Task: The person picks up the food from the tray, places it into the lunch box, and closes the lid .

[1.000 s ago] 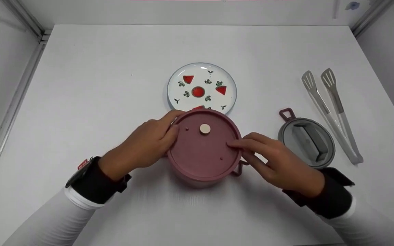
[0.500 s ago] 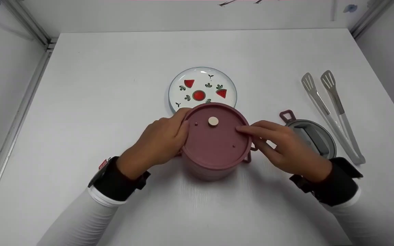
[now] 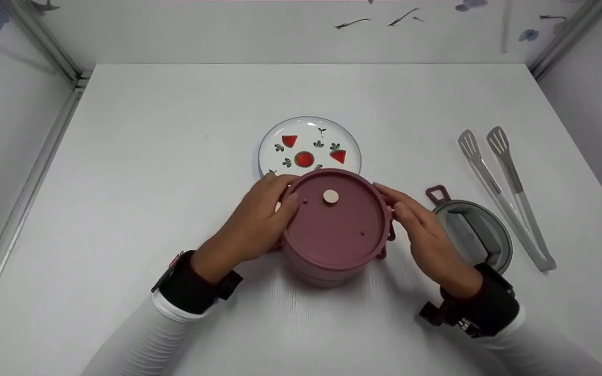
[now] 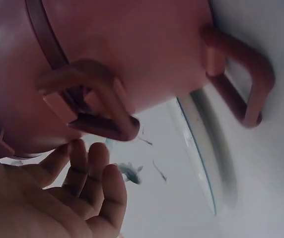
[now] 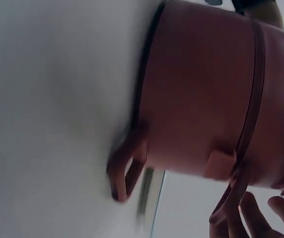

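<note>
A dusty-pink round container (image 3: 335, 230) with its lid on and a small wooden knob (image 3: 331, 197) stands at the table's middle. My left hand (image 3: 275, 206) rests on the lid's left rim, fingers relaxed. In the left wrist view the left hand (image 4: 82, 183) lies loosely beside a pink clasp (image 4: 97, 99) and a side handle (image 4: 241, 84). My right hand (image 3: 400, 206) lies flat against the container's right side, fingers straight. In the right wrist view the container wall (image 5: 196, 99) fills the frame, with the right fingertips (image 5: 261, 213) by a clasp at the lower right.
A white plate (image 3: 311, 130) painted with strawberries sits just behind the container. A grey round lid (image 3: 471, 232) with a pink tab lies to the right, and metal tongs (image 3: 505, 188) lie beyond it. White walls enclose the table (image 3: 149, 156).
My right hand has come off the lid's top and moved to the container's right side. The left hand stays at the left rim.
</note>
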`<state>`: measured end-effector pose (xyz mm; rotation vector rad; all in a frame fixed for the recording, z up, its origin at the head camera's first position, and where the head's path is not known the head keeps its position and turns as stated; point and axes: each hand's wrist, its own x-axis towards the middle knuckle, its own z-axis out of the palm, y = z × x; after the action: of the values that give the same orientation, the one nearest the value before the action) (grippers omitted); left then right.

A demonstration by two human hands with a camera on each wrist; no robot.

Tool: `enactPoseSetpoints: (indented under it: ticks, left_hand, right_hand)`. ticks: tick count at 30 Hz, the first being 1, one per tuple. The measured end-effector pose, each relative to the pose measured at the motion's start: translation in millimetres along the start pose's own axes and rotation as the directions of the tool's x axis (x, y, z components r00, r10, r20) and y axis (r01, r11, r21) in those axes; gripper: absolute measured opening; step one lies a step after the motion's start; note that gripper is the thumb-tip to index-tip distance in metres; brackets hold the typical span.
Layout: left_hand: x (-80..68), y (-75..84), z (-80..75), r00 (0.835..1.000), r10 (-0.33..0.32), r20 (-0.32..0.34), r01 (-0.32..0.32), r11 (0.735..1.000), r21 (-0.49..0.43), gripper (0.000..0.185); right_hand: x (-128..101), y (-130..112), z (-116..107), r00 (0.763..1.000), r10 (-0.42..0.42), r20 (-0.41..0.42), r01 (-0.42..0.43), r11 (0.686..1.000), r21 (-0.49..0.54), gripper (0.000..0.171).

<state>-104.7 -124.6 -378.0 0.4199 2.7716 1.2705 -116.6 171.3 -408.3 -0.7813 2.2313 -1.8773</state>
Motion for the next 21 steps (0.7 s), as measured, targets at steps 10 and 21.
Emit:
enactPoseSetpoints:
  ticks: [10,21]
  left_hand:
    - [3.4,-6.8,3.4,0.991,0.007,0.134,0.026,0.970,-0.243,0.048]
    - [-2.2,-11.2,-18.1,0.979,-0.019,0.201,0.035,0.996,-0.079,0.043]
  right_hand:
    - [9,17,15,0.945,0.320,-0.067,-0.261,0.863,0.433,0.050]
    - [5,29,15,0.948,0.317,-0.039,-0.269,0.857,0.440,0.035]
